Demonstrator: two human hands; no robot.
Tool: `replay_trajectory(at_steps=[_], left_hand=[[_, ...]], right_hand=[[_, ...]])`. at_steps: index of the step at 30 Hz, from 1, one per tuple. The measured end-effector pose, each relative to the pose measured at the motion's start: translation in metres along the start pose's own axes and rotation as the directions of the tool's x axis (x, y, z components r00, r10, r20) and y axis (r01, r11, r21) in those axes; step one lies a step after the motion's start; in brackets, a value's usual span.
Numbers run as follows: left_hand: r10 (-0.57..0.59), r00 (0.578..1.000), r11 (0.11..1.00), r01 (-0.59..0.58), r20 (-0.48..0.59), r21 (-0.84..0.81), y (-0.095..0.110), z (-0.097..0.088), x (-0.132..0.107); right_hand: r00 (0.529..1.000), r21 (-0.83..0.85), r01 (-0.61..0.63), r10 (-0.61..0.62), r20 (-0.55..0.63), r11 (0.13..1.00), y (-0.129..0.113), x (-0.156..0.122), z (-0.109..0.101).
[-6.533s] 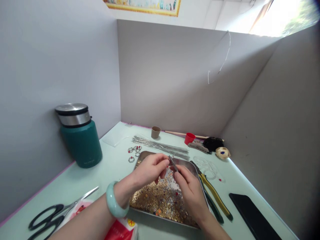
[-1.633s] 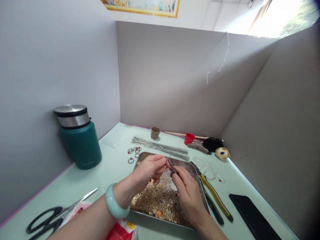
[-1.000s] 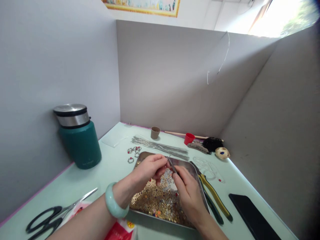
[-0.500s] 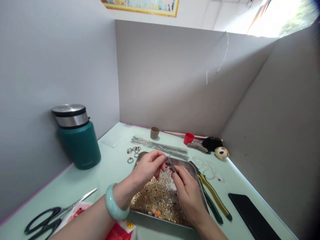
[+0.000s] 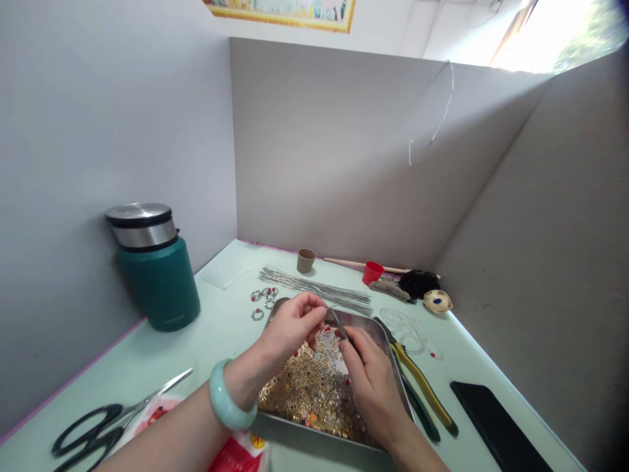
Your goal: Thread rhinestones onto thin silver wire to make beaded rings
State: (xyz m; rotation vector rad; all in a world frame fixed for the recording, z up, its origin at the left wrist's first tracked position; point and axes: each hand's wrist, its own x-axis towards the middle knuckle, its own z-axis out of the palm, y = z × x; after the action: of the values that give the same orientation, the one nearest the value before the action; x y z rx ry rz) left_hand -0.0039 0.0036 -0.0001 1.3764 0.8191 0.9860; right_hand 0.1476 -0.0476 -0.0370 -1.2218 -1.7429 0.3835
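Observation:
My left hand [image 5: 299,319], wearing a pale green bangle [image 5: 227,397] on its wrist, is closed in a pinch above the metal tray [image 5: 376,325]. What lies between its fingertips is too small to make out. My right hand [image 5: 369,373] is wrapped round a slim, dark metal tool [image 5: 337,322], whose tip meets the left fingertips; whether it is tweezers or fine pliers I cannot tell. Under both hands the tray holds many gold beads [image 5: 299,380], with clear and red ones among them. Several small beaded rings [image 5: 257,314] lie left of the tray.
A bundle of thin wires [image 5: 339,296] lies behind the tray. Green-and-yellow pliers [image 5: 422,380] and a black phone-like slab [image 5: 496,423] are on the right. Scissors [image 5: 118,419], a red-and-white packet [image 5: 240,453] and a teal flask [image 5: 160,282] stand or lie left. Two small cups [image 5: 373,273] are at the back.
The whole view has shifted slightly. Both hands keep nearly the same pose, with the tool tip still at the left fingertips.

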Motion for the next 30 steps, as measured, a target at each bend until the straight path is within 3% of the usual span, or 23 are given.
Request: replay_trajectory(at_steps=[5,12,19,30], left_hand=[[-0.031,1.0,0.999,0.03,0.008,0.044,0.004,0.0,-0.001],[-0.006,1.0,0.998,0.007,-0.015,0.056,-0.006,-0.003,0.003],[0.006,1.0,1.0,-0.006,-0.015,0.02,-0.005,-0.002,0.003],[-0.039,0.993,0.998,0.033,0.115,0.057,0.003,-0.005,-0.001]], right_hand=[[1.0,0.001,0.002,-0.002,0.025,1.0,0.002,0.0,0.0],[0.999,0.013,-0.002,0.002,0.041,1.0,0.001,0.0,-0.001],[0.999,-0.065,0.046,-0.046,-0.008,0.997,-0.001,0.001,0.0],[0.996,-0.147,0.09,-0.093,-0.014,0.985,0.001,0.001,-0.002]])
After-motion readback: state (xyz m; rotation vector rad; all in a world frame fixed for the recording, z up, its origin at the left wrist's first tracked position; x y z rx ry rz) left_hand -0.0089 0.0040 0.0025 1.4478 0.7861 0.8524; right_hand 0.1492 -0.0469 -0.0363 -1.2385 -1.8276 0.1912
